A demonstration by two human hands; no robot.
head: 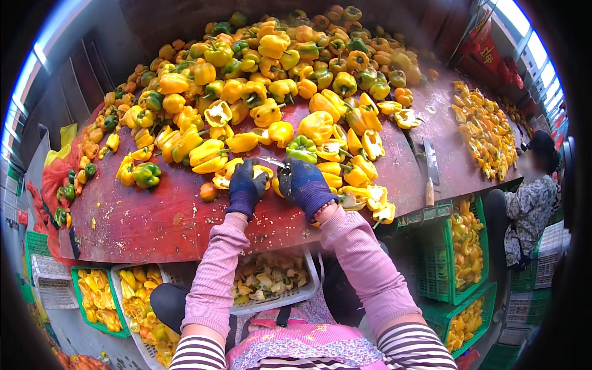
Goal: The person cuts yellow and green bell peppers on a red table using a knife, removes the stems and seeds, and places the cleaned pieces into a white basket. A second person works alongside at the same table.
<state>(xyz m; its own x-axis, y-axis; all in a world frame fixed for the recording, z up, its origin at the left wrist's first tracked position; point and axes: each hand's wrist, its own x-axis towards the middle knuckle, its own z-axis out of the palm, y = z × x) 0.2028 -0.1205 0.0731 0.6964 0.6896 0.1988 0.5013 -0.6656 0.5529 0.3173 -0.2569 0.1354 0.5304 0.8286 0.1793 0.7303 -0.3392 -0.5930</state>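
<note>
My left hand [246,185], in a dark blue glove, is closed around a cut yellow bell pepper [262,172] with its pale inside showing. My right hand [303,184], gloved as well, grips a small knife [272,161] whose blade points left towards the pepper. Just above the right glove lies a green-and-yellow bell pepper [302,149]. Yellow pepper halves [354,198] lie to the right of the hands. A small orange pepper [208,192] rests left of my left hand. Beyond the hands rises a large heap of whole yellow, orange and green peppers [273,46].
Scattered seeds dot the red table [152,222]. A large wooden-handled knife [430,171] lies at right, near more cut peppers [483,132]. Below the table edge are a white crate [311,282] of trimmings and green crates [446,263] of peppers. Another person [532,208] sits at far right.
</note>
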